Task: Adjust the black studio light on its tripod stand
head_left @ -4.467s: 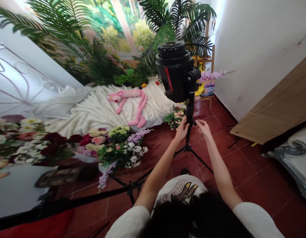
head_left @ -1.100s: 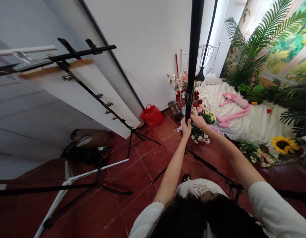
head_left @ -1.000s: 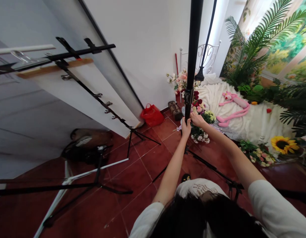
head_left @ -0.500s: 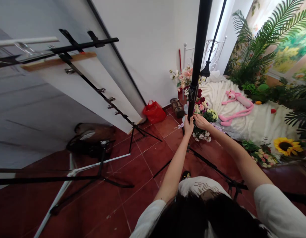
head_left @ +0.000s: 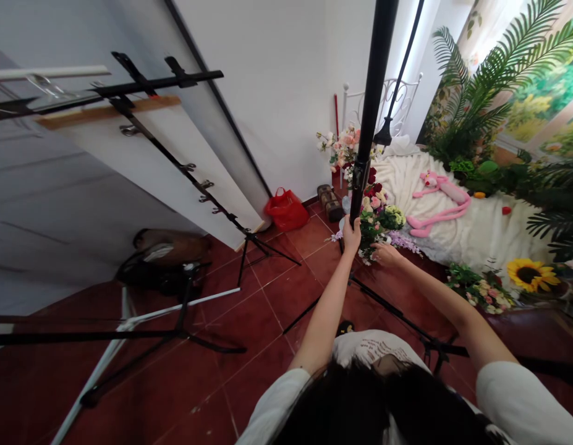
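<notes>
The left hand (head_left: 352,236) is closed around a straight black metal pole (head_left: 375,80), with the thumb lying along it. This pole rises past the top of the view and has a black collar (head_left: 359,173) a little above the hand. It stands on the red tiled floor (head_left: 253,321), in front of the near edge of the bed (head_left: 494,238), which is covered with a fluffy creamy-white blanket.

The right hand (head_left: 386,254) is apart from the pole, to its right and lower than the left hand. Its fingers are half bent and loose, and I see nothing held in them. It appears in front of a mixed bunch of artificial flowers (head_left: 390,216), but whether it touches them I cannot tell.

On the bed, a long-limbed pink plush toy (head_left: 446,187) lies with its feet near the front edge. At the far edge of the floor, close to the wall, there is a red plastic bag (head_left: 286,212).
</notes>
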`<state>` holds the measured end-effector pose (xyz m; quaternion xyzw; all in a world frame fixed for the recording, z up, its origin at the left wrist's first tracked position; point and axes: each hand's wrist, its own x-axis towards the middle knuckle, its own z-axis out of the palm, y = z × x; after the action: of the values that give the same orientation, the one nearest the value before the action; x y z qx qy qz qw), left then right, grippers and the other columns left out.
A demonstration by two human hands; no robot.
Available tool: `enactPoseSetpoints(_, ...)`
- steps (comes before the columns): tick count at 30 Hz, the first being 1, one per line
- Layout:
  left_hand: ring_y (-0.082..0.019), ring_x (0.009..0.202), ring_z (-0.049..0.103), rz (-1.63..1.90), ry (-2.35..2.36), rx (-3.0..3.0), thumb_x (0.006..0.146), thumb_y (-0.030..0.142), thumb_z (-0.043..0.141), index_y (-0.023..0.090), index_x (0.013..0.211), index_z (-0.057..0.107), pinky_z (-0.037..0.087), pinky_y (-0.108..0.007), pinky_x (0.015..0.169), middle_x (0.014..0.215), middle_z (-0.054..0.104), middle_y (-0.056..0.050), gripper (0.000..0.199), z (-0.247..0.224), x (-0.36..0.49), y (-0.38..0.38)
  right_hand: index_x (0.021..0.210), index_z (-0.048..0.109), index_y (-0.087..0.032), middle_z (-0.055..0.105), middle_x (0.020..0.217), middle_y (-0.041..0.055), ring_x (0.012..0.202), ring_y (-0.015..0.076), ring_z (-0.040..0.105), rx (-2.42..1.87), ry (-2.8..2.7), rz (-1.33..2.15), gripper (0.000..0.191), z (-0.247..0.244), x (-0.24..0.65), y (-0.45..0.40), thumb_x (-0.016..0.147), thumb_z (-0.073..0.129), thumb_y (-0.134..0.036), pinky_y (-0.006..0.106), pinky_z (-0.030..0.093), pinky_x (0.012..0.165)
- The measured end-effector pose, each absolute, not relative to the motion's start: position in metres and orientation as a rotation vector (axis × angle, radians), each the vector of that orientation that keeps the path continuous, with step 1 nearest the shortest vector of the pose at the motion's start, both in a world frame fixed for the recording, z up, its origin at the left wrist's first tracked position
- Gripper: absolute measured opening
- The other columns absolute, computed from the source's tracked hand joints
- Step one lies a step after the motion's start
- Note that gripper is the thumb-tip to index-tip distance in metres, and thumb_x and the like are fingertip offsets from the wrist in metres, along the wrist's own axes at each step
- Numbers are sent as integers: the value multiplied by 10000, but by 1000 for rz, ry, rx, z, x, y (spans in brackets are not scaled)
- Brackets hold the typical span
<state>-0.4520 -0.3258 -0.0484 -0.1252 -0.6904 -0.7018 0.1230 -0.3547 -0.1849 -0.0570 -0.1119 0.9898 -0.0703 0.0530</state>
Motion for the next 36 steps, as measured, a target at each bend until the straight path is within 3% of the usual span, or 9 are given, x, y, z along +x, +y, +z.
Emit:
enactPoseSetpoints(3, -164, 709, 562, -2044, -2023, -362, 902, 688, 386, 197, 905, 570, 453, -284, 724, 748, 571, -28, 525, -49, -452, -326, 1153, 667, -143, 620, 1263, 168, 1162, 281, 607, -322, 3048, -471, 328, -37, -365, -178, 834, 591, -144, 447, 490, 1012)
enactPoseSetpoints(5, -169, 749, 588, -2052, -2012, -367, 901, 683, 395, 194, 934, 582, 468, -284, 748, 781, 599, -40, 525, -50, -452, -326, 1382, 505, -138, 585, 1305, 180, 1198, 285, 582, -348, 3209, -790, 567, -5, -385, -184, 842, 640, -247, 458, 496, 1015)
enactPoseSetpoints(9, -194, 818, 632, -2059, -2018, -341, 879, 684, 439, 173, 1000, 615, 492, -303, 798, 840, 653, -75, 554, -54, -455, -324, 1577, 100, -234, 353, 1532, 152, 1346, 287, 471, -546, 3366, -1152, 904, 75, -426, -216, 881, 624, -477, 478, 459, 1079)
enactPoseSetpoints(13, -207, 832, 656, -2044, -2075, -282, 871, 687, 453, 155, 1063, 624, 506, -319, 826, 851, 683, -88, 591, -57, -456, -324, 1569, -122, -239, 105, 1629, 118, 1501, 324, 223, -727, 3499, -1093, 891, 123, -442, -250, 961, 441, -569, 565, 334, 1159)
enactPoseSetpoints(17, -210, 887, 659, -1991, -2135, -360, 892, 686, 416, 165, 1034, 636, 505, -334, 879, 869, 682, -86, 583, -54, -457, -328, 1567, -128, -283, 42, 1656, 65, 1532, 314, 110, -767, 3572, -1051, 756, 129, -444, -267, 1005, 314, -530, 547, 308, 1183)
enactPoseSetpoints(23, -229, 1164, 577, -1888, -2027, -485, 873, 647, 502, 174, 1040, 627, 431, -369, 1072, 1158, 602, -130, 517, -48, -460, -337, 1561, -118, -287, 80, 1641, 107, 1436, 362, 361, -575, 3608, -1149, 728, 119, -443, -275, 1014, 344, -421, 564, 382, 1139)
enactPoseSetpoints(29, -218, 1041, 625, -2022, -2134, -530, 802, 398, 704, 204, 1198, 512, 508, -387, 958, 1091, 640, -84, 481, -57, -452, -338, 1555, -55, -253, 172, 1600, 161, 1375, 344, 443, -630, 3552, -1223, 769, 101, -443, -263, 979, 446, -346, 566, 417, 1114)
enactPoseSetpoints(33, -218, 1073, 619, -2060, -2087, -533, 784, 269, 691, 185, 1183, 484, 499, -399, 981, 1132, 630, -104, 458, -69, -457, -334, 1546, 35, -190, 274, 1546, 197, 1390, 321, 420, -678, 3471, -1282, 764, 67, -443, -254, 946, 495, -302, 560, 399, 1131)
enactPoseSetpoints(36, -225, 1045, 624, -2122, -2060, -521, 784, 286, 670, 185, 1129, 515, 506, -417, 966, 1091, 634, -105, 392, -79, -465, -329, 1523, 125, -150, 352, 1490, 228, 1369, 320, 442, -588, 3440, -1314, 734, 31, -440, -256, 918, 522, -271, 551, 415, 1117)
